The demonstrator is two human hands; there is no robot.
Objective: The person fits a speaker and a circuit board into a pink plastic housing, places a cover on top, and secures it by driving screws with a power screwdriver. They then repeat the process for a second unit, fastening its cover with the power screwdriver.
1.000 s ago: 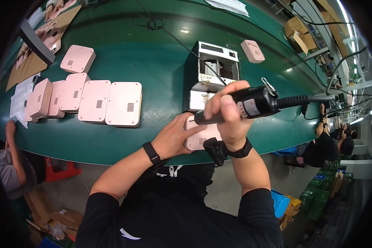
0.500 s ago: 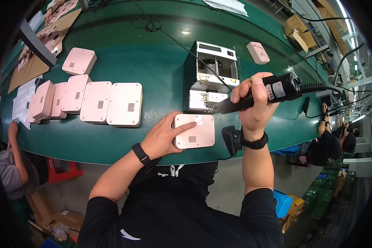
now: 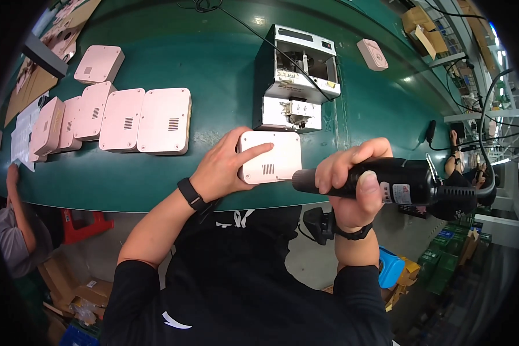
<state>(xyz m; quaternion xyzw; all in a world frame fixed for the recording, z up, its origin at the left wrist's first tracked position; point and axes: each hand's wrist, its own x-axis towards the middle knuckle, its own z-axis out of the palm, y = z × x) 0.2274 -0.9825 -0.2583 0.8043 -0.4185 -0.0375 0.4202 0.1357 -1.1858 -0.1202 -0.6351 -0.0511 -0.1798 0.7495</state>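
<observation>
A pale pink, rounded plastic box (image 3: 284, 157) with a slotted vent and corner screw holes lies face up near the table's front edge. My left hand (image 3: 220, 162) grips its left side, one finger stretched across the top. In my right hand (image 3: 357, 181) is a black corded electric screwdriver (image 3: 412, 183), held nearly level. Its thin bit points left and reaches the box's lower right corner; whether it sits in a hole I cannot tell. Just behind the box stands a black and silver screw feeder (image 3: 297, 81).
Several matching pink boxes (image 3: 164, 121) stand or lean in a row at the left, one farther back (image 3: 98, 64). A smaller pink unit (image 3: 373, 55) lies at the back right. A cable (image 3: 242, 23) runs over the feeder. Other people work at both sides.
My right hand has brought the screwdriver from the screw feeder down toward me, to the box's lower right corner. My left hand keeps its hold on the box. The whole view has shifted slightly.
</observation>
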